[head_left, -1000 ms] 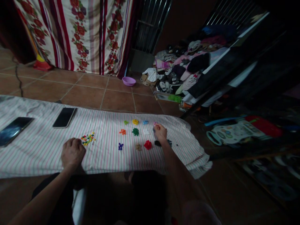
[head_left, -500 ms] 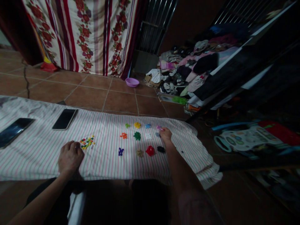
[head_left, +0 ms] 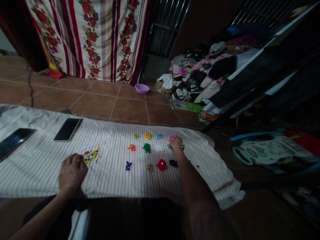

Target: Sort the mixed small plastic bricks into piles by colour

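Note:
My right hand [head_left: 177,143] reaches over the cloth with fingers pinched together at a small pile of pink pieces [head_left: 171,137]; whether a piece is between the fingertips is hidden. Just below it lies a grey pile [head_left: 169,146], partly covered by the hand. My left hand [head_left: 73,170] rests on the cloth with curled fingers, beside a loose mix of small coloured pieces [head_left: 91,155]. Sorted by colour, several piles stand in rows: yellow [head_left: 147,135], light blue [head_left: 158,136], orange [head_left: 132,147], dark green [head_left: 147,148], white [head_left: 159,147], purple [head_left: 128,165], tan [head_left: 149,167], red [head_left: 161,164] and black [head_left: 173,163].
Two phones, one nearer [head_left: 15,142] and one farther [head_left: 68,129], lie at the left of the striped cloth [head_left: 107,180]. A light green pile [head_left: 136,136] sits at the back. Beyond are a purple basin [head_left: 142,88] and heaped clothes [head_left: 200,71]. Dark bits [head_left: 197,166] lie at right.
My right hand stays at the pink pile, its fingertips now closer over it. My left hand keeps its place by the mixed pieces. The whole view has shifted slightly.

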A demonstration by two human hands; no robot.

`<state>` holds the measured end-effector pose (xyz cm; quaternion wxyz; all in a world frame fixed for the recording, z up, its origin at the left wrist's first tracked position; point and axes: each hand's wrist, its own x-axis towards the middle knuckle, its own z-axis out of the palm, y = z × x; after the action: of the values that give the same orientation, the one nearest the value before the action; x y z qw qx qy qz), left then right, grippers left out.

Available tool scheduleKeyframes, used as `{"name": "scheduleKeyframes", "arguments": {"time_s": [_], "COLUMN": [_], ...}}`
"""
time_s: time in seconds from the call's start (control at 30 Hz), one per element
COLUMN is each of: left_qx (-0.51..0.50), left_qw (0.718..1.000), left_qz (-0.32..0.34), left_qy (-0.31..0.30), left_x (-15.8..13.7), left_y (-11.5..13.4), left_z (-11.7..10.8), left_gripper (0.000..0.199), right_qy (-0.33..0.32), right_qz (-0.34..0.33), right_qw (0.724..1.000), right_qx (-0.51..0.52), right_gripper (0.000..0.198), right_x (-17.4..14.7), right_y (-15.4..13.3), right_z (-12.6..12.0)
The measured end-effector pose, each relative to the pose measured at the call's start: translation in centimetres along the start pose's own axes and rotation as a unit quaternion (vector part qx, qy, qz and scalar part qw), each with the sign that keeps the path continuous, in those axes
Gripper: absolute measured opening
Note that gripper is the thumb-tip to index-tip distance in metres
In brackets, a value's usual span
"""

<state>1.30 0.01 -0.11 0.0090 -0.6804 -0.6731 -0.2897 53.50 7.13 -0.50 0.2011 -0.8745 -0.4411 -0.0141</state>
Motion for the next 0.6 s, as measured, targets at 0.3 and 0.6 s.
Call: {"name": "scheduleKeyframes", "arguments": {"time_s": [0.3, 0.6], "left_qx": [0.058, 0.069], "left_qw": [0.998, 0.997], "left_qz": [0.028, 0.022], "left_qy": [0.015, 0.012], "left_x": [-0.06, -0.15], "left_y": [-0.28, -0.51], "left_z": [0.25, 0.47], "left_gripper": [0.024, 0.027], "right_qy": [-0.012, 0.000], "right_qz": [0.018, 0.020], "right_qw": [1.000, 0.994], "right_qx": [0.013, 0.105], "right_gripper": [0.023, 0.028], "right_x": [0.79, 0.70], "right_y": [0.22, 0.78], "right_z": [0.07, -0.11]}}
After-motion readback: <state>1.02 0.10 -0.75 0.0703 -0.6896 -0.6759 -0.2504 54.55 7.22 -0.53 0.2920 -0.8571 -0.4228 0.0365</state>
